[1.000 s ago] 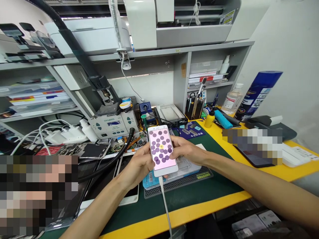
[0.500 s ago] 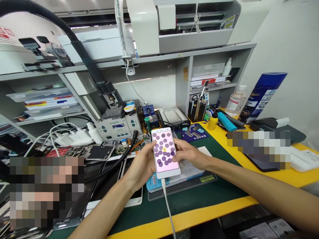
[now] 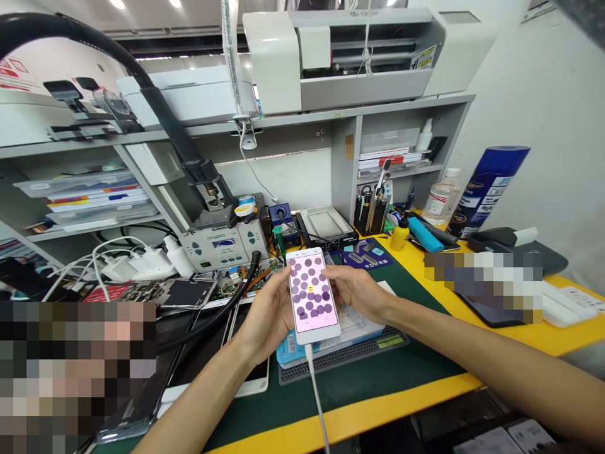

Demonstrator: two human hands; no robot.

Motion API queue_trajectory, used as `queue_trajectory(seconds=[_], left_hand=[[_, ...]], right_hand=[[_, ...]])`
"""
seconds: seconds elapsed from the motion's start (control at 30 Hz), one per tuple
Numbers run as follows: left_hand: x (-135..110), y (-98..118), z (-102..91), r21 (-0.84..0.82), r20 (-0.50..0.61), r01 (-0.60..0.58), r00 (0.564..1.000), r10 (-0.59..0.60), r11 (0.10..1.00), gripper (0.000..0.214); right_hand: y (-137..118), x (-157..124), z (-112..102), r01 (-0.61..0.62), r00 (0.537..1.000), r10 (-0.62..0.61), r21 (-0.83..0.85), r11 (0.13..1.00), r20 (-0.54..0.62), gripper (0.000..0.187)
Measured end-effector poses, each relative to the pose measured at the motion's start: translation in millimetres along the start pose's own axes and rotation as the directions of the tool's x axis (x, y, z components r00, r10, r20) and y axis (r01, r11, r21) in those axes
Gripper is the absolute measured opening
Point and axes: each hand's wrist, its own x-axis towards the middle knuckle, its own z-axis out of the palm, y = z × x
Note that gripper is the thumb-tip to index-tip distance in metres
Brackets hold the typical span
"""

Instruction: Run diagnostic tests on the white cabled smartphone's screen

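A white smartphone [image 3: 312,296] is held upright between both hands, its lit pink screen covered with purple dots around a small yellow mark. My left hand [image 3: 271,302] grips the phone's left edge, with the thumb at the front near the top. On the other side my right hand [image 3: 359,293] closes round the right edge, its thumb at the upper part of the screen's border. The fingers behind the phone are mostly hidden. A white cable [image 3: 316,384] runs from the phone's bottom end down over the bench edge. Beneath the phone lies a blue and clear package [image 3: 350,328].
Large dark-screened panels [image 3: 198,347] lie left of my hands, with a black hose [image 3: 236,296] across them. Behind stand a grey soldering station [image 3: 222,246] and a pen holder [image 3: 373,214]. At right are a yellow bottle [image 3: 399,236] and a blue spray can [image 3: 486,189].
My right thumb has moved from the lower right of the screen up to the phone's upper right edge. Some purple dots sit differently. The view has tilted slightly upward.
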Motion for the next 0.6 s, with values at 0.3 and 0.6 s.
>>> queue_trajectory(seconds=[0.3,0.6], left_hand=[[1.1,-1.2,-1.7,0.027,0.081,-0.006,0.997,0.004,1.0,0.045],[1.8,1.3,-4.9,0.011,0.177,0.054,0.983,-0.055,0.999,0.052]], right_hand=[[1.2,2.4,-0.8,-0.014,0.998,0.014,0.0,1.0,-0.054,0.035],[-3.6,-0.6,2.9,-0.022,0.995,0.026,0.043,0.999,-0.093,0.032]])
